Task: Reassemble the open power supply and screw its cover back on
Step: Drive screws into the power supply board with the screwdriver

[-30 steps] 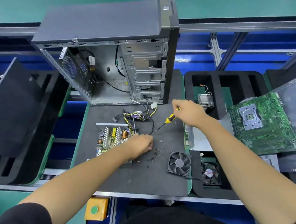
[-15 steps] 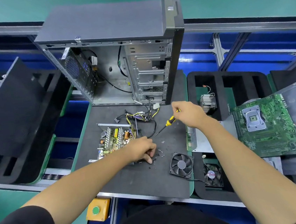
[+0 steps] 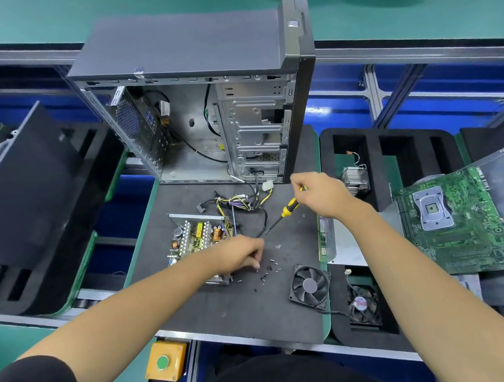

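The power supply (image 3: 201, 238) lies open near the middle of the dark desk (image 3: 226, 311), its circuit board bare and no cover on it; its wire bundle (image 3: 239, 203) trails off toward twelve o'clock. At its four o'clock corner the left hand (image 3: 242, 255) is curled, fingertips pinched down among the loose screws (image 3: 268, 270). Whether one is already caught between the fingers, I cannot tell. The right hand (image 3: 319, 196), out at two o'clock from the unit, is closed around a yellow-handled screwdriver (image 3: 281, 214), whose tip slants down toward the wires.

The risks, as I judge them: the screws are tiny and scattered, so a fumbled pinch could flick one off the mat or, worse, onto the exposed board, where it would sit unnoticed under the cover. The driver tip hangs close to the cable loop and could snag it. Wires left bunched at the edge could also get nipped once the cover goes on.

Further out, a loose black fan (image 3: 309, 286) sits at four o'clock, just beyond the screws, its lead running to a second fan (image 3: 363, 303) in the foam tray. The open computer case (image 3: 204, 108) stands at twelve, crowding the cables. A green motherboard (image 3: 453, 222) rests well off at three o'clock, a heatsink (image 3: 355, 178) at two. I cannot pick out the cover for certain.
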Tool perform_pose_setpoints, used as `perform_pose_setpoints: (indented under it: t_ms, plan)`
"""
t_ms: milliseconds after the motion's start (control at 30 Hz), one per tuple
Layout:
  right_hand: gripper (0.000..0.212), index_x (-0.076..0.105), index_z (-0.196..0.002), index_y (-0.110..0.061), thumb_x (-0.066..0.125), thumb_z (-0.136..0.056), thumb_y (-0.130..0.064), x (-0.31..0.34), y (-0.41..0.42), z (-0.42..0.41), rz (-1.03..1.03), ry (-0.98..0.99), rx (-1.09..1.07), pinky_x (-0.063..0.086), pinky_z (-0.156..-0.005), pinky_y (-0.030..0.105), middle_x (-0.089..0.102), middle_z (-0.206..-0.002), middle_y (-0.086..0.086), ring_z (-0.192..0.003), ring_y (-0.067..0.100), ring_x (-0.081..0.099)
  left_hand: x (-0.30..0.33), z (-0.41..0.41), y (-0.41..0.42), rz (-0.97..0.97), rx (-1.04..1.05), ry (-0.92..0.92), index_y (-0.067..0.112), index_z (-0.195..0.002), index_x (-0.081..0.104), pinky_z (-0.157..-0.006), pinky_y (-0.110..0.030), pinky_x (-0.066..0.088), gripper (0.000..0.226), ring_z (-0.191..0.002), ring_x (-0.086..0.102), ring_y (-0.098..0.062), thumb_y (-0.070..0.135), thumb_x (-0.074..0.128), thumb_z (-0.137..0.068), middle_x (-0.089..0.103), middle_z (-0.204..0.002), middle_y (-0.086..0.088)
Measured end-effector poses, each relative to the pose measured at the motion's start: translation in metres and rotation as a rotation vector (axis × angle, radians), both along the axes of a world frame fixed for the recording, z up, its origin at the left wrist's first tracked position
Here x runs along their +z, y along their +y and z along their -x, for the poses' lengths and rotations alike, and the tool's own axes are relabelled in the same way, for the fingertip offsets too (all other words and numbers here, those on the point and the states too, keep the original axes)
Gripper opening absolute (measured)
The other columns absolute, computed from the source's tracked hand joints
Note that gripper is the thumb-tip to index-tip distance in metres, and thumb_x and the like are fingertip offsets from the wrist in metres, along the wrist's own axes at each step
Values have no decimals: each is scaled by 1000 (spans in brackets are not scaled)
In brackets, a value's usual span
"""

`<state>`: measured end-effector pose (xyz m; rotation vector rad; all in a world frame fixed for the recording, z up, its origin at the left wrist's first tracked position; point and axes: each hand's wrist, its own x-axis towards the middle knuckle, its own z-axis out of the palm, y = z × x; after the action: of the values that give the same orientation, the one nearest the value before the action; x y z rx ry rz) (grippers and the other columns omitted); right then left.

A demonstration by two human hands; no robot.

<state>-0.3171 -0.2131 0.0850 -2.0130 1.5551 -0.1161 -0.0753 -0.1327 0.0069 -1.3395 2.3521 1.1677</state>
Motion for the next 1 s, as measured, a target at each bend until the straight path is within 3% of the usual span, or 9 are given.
perform_pose_setpoints:
  t_ms: [133,233,300,433,500,600,767,900,1000]
  plan:
    - [8,47,-76,-20,46,-82,-16,17,-7,-11,2,-72,22,32,-56,31,59,-66,-4,-60,16,43,16,-35,-9,4,385,268,16,-103,68,-77,-26,49,15,-82,64,-9,7,73,-93,70,-90,2]
    - [7,48,-77,-18,45,-83,-15,29,-13,-24,10,-159,31,35,-59,33,62,-73,1,-62,17,44,24,-52,-9,37,499,343,28,-88,73,-72,-14,46,17,-76,63,5,12,75,-92,72,-81,17]
    - [7,48,-76,-19,45,-82,-16,36,-16,-33,9,-187,55,36,-61,34,62,-73,-2,-64,17,46,26,-60,-7,20,556,408,23,-85,73,-74,-13,49,14,-77,66,3,10,79,-89,74,-81,17]
    - [8,47,-74,-21,46,-79,-15,41,-18,-50,-18,-218,90,36,-61,33,61,-65,-14,-62,15,44,27,-74,-2,-4,621,475,16,-83,73,-78,-28,59,13,-79,72,-12,11,85,-82,76,-80,0]
    - [8,47,-74,-22,44,-79,-17,43,-18,-60,-25,-230,110,36,-61,32,60,-62,-19,-61,13,47,25,-80,1,-15,632,497,18,-82,72,-76,-24,58,16,-78,73,-13,13,87,-80,76,-81,-1]
    - [6,48,-74,-23,44,-77,-20,46,-18,-71,-16,-220,145,33,-59,31,59,-59,-18,-56,2,51,23,-88,3,-37,660,546,23,-80,71,-75,-24,59,19,-78,75,-15,18,89,-78,76,-81,-3]
    - [5,47,-76,-22,43,-79,-23,45,-18,-87,-3,-196,166,34,-60,33,62,-65,-17,-61,-1,50,18,-101,4,-99,671,597,25,-84,71,-83,-35,63,23,-85,77,-25,36,88,-74,77,-87,-7]
    - [6,47,-77,-21,43,-81,-22,45,-20,-97,-19,-195,164,34,-60,33,63,-64,-15,-65,-4,57,14,-109,5,-103,739,664,24,-84,72,-75,-26,59,21,-82,77,-23,34,88,-77,78,-85,-8]
    - [8,47,-78,-20,42,-81,-24,44,-20,-104,-21,-187,165,38,-62,33,63,-65,-15,-71,8,62,14,-113,5,-128,776,730,24,-84,72,-76,-26,59,17,-84,77,-26,29,87,-78,78,-85,-12]
